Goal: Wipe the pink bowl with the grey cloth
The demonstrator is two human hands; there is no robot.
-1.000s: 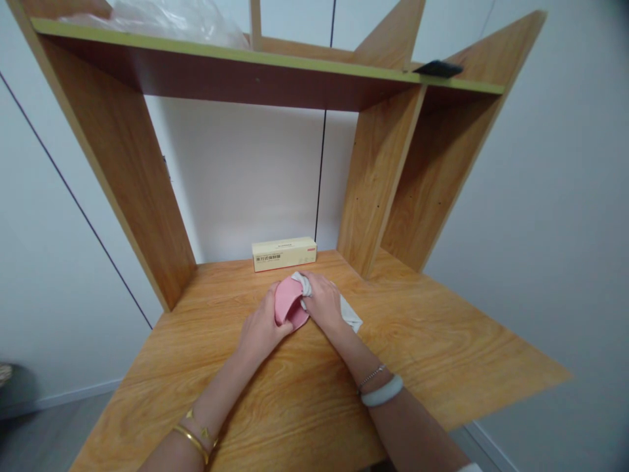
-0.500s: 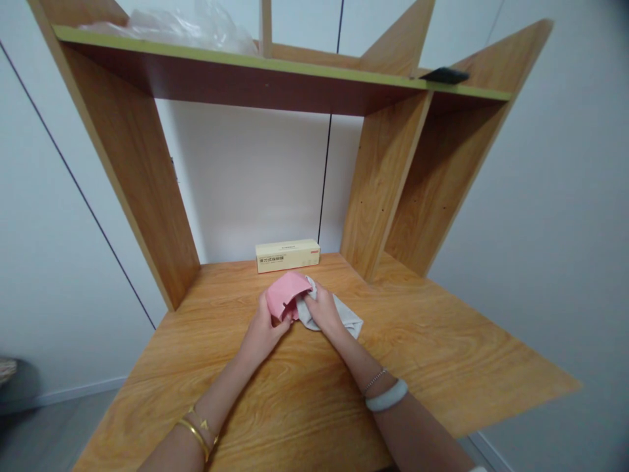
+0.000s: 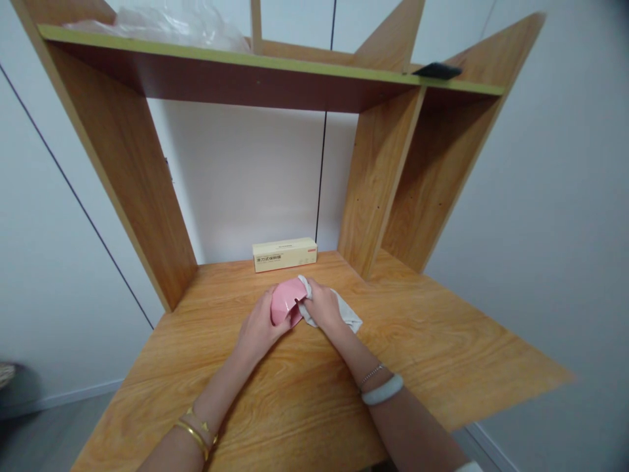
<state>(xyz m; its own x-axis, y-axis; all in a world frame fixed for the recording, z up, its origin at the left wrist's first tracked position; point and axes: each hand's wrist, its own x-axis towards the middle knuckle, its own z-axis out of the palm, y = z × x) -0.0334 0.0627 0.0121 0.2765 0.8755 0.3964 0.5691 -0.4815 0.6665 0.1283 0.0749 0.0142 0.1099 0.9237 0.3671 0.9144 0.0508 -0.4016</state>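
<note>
My left hand (image 3: 259, 326) is closed around the left side of a glossy pink container (image 3: 285, 298), its exact kind unclear, with a small dark notch in its rim. The container is tilted, with its opening turned to the right. A pale grey cloth (image 3: 346, 313) is bunched in my right hand (image 3: 322, 305), which presses it against the container's rim. Part of the cloth trails to the right over the tabletop. The fingertips of my right hand are partly hidden by the cloth and container.
Behind my hands, a long cream box (image 3: 285, 255) stands at the back of the wooden desk (image 3: 275, 400). Wooden uprights (image 3: 381, 183) rise on both sides to a shelf (image 3: 211, 49). On that shelf lie a clear plastic bag (image 3: 171, 26) and a flat black object (image 3: 437, 71).
The pink container has been turned in my left hand, and its opening now faces more to the right. My right hand and the cloth have stayed at its rim.
</note>
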